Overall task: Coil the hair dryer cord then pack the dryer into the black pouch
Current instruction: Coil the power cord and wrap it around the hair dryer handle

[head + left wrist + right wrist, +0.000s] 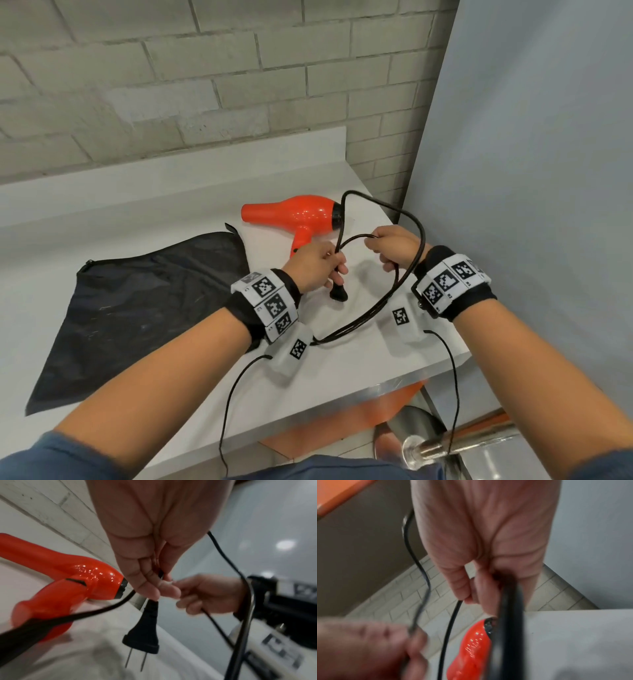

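Note:
The orange-red hair dryer [294, 214] lies on the white counter [137, 219], nozzle pointing left; it also shows as the dryer [56, 582] and the dryer [471, 649]. Its black cord [407, 274] hangs in loops between my hands above the counter. My left hand [317, 265] pinches the cord just above the plug [142, 632], which dangles prongs down. My right hand [390, 250] grips the gathered loops, seen as the cord [508, 635]. The black pouch [137, 305] lies flat to the left, its zipper along the upper edge.
A grey brick wall [171, 85] backs the counter and a pale blue-grey panel [531, 171] closes the right side. The counter's front edge [376, 380] drops to an orange floor and a metal stool [424, 442]. Thin sensor cables trail from both wristbands.

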The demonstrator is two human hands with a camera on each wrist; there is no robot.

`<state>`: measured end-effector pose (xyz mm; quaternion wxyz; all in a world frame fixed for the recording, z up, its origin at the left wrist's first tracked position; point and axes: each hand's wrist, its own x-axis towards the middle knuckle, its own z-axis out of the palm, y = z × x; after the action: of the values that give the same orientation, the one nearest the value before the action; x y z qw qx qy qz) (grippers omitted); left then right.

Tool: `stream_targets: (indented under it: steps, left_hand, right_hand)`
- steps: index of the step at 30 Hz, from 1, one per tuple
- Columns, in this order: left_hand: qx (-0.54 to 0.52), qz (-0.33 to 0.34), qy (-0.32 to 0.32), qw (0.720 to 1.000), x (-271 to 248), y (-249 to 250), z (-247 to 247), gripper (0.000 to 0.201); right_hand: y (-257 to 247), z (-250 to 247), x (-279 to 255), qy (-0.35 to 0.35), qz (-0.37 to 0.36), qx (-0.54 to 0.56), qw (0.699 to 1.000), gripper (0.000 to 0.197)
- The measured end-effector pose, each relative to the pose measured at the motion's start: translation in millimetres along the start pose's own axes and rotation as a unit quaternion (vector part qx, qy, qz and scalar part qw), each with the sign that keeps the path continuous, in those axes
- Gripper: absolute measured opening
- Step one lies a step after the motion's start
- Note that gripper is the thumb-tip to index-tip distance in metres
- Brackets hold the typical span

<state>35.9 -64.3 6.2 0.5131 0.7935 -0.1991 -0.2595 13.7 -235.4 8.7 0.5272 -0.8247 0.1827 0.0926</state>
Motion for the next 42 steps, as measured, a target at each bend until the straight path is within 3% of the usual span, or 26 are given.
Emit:
stream_targets:
  steps: [3, 8, 16, 22, 26, 27, 30, 32, 34, 37, 40, 42]
  left_hand:
    - [-0.007, -0.037, -0.033, 0.999, 7, -8, 8, 0.028]
    - [-0.068, -0.063, -0.056, 0.994, 11, -1, 13, 0.026]
    - [-0.066, -0.068, -0.019, 0.995, 10, -6, 5, 0.021]
    - [0.005, -0.084, -0.018, 0.996, 3, -1, -13, 0.019]
    - [0.185, -0.027, 0.079, 0.979, 2, -6, -31, 0.013]
    - [0.186, -0.017, 0.089, 0.978, 3, -6, -33, 0.008]
    - [0.105, -0.063, -0.03, 0.992, 7, -7, -30, 0.036]
    - [0.09, -0.079, -0.076, 0.99, 9, -7, -28, 0.03]
    - [0.074, -0.052, -0.05, 0.995, 14, -10, -31, 0.02]
    - [0.011, -0.047, 0.023, 0.999, 22, -17, -43, 0.03]
    - [-0.07, -0.061, 0.093, 0.991, 29, -21, -52, 0.03]
    - [-0.095, -0.064, 0.13, 0.985, 33, -23, -54, 0.03]
  right_hand:
    - [-6, 0, -8, -0.05, -0.03, 0.113, 0.992, 0.025]
    - [-3, 4, -17, -0.174, -0.068, 0.102, 0.977, 0.025]
    - [1, 8, -17, -0.19, -0.104, 0.073, 0.974, 0.024]
    - [-2, 12, -16, -0.208, -0.102, 0.049, 0.971, 0.03]
    - [6, 11, -14, -0.206, -0.082, 0.083, 0.972, 0.027]
    - [8, 11, -13, -0.203, -0.068, 0.109, 0.971, 0.027]
    - [10, 13, -12, -0.18, -0.038, 0.129, 0.974, 0.029]
    - [10, 14, -12, -0.151, -0.041, 0.108, 0.982, 0.028]
    - [10, 10, -13, -0.089, -0.041, 0.064, 0.993, 0.024]
    - [20, -6, -13, 0.021, 0.014, -0.03, 0.999, 0.028]
    - [36, -25, -18, 0.1, 0.059, -0.176, 0.978, 0.013]
    - [45, -34, -22, 0.143, 0.067, -0.224, 0.962, 0.014]
